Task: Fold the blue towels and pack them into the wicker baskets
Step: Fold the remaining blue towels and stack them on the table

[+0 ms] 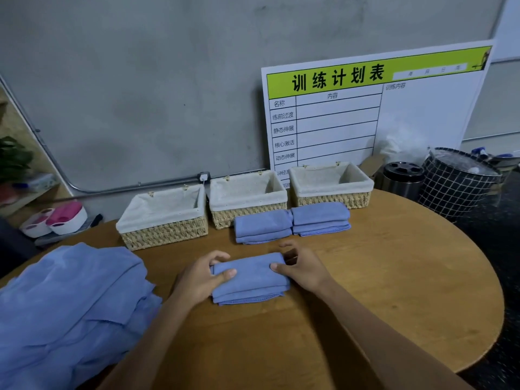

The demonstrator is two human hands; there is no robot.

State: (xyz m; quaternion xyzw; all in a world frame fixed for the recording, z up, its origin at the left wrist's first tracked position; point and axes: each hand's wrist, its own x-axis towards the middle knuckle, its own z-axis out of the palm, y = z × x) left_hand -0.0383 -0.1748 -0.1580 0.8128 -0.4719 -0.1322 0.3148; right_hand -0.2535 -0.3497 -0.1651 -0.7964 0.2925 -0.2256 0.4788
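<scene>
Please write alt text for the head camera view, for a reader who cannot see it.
Both hands, left hand and right hand, grip a folded blue towel on a round wooden table. Behind it lie two folded towels before three empty wicker baskets; unfolded towels lie left.

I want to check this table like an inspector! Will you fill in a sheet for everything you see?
Surface: round wooden table, against a grey wall.
Job's things: three lined wicker baskets, left basket, middle basket, right basket, nothing seen inside; two folded towels, one beside the other, in front of the baskets; folded towel in hand; unfolded towel pile at left.
Clutter: nothing seen on the table.
Grippers: left hand and right hand grip the towel's ends.
Cables: conduit along the wall.
Surroundings: chart board, grid-patterned bin, dark canister, plant.
</scene>
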